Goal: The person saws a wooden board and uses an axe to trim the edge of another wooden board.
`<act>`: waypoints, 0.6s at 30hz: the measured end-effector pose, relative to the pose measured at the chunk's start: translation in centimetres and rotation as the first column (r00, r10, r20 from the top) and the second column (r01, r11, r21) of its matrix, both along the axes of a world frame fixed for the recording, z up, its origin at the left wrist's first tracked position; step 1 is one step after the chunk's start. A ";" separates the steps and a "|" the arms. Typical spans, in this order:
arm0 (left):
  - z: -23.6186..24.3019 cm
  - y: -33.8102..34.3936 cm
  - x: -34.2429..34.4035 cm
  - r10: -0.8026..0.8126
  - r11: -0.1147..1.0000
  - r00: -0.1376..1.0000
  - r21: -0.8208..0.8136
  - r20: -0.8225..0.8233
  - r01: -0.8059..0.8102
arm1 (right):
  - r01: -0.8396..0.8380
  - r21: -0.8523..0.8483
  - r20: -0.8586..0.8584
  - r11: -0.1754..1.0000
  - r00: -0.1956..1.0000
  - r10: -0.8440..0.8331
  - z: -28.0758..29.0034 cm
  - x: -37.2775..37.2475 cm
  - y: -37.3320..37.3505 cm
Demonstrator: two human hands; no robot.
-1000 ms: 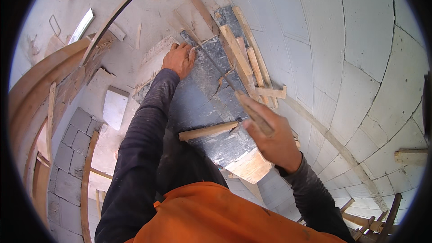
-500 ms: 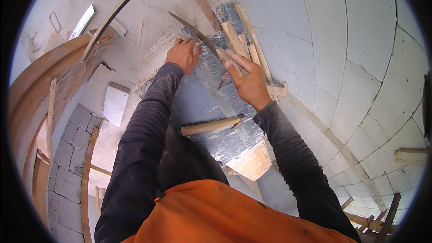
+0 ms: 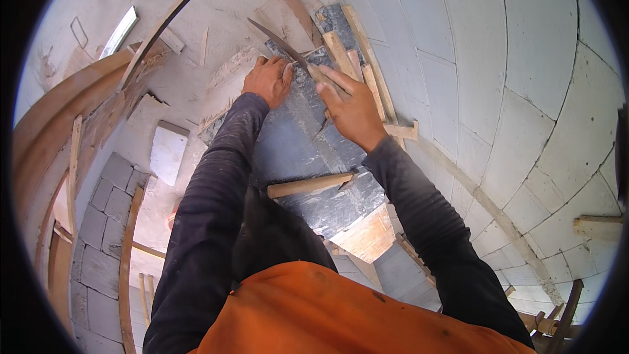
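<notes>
My right hand (image 3: 350, 101) is closed round the wooden handle of a handsaw (image 3: 282, 40). Its long blade narrows to a point away from me, toward the upper left; teeth cannot be made out. Close to the blade's left side, my left hand (image 3: 267, 83) presses down with curled fingers, and what lies under them is hidden. Both hands are above a dark, scuffed board (image 3: 282, 141). Across the near part of this board lies a wooden-handled tool (image 3: 308, 185) with a dark metal end, touched by neither hand.
Several wood offcuts (image 3: 339, 56) lie right of the saw, along a pale block wall (image 3: 472, 59). A curved wooden form (image 3: 72, 101) stands at the left, above grey blocks (image 3: 105, 223). A white-faced piece (image 3: 168, 151) rests on the dusty floor (image 3: 196, 0).
My right hand has moved a little up and left with the saw handle, closer to my left hand. The left hand is almost still.
</notes>
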State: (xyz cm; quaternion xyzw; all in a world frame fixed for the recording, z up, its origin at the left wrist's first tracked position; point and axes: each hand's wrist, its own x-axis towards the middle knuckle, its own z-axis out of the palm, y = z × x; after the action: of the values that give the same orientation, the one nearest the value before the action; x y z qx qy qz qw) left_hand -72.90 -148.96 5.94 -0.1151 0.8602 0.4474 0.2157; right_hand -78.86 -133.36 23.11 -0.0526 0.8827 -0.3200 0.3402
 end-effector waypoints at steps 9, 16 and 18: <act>-0.3 0.2 0.6 0.036 0.999 0.999 -0.022 -0.039 -0.037 | 0.037 -0.020 0.082 0.999 0.996 -0.035 4.7 1.5 2.8; -0.7 -0.6 0.8 0.042 0.998 0.999 -0.054 -0.006 -0.042 | 0.119 -0.064 0.138 0.991 0.984 -0.109 5.1 2.5 2.7; -0.3 -0.7 0.8 0.007 0.999 1.000 -0.043 0.011 -0.006 | 0.077 0.024 0.128 0.997 0.989 -0.079 12.0 4.5 5.6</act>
State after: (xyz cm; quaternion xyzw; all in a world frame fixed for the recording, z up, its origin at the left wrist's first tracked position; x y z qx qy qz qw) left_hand -72.09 -149.64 5.60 -0.1250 0.8680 0.4289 0.2167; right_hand -74.36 -127.77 35.12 0.0059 0.8633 -0.3271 0.3843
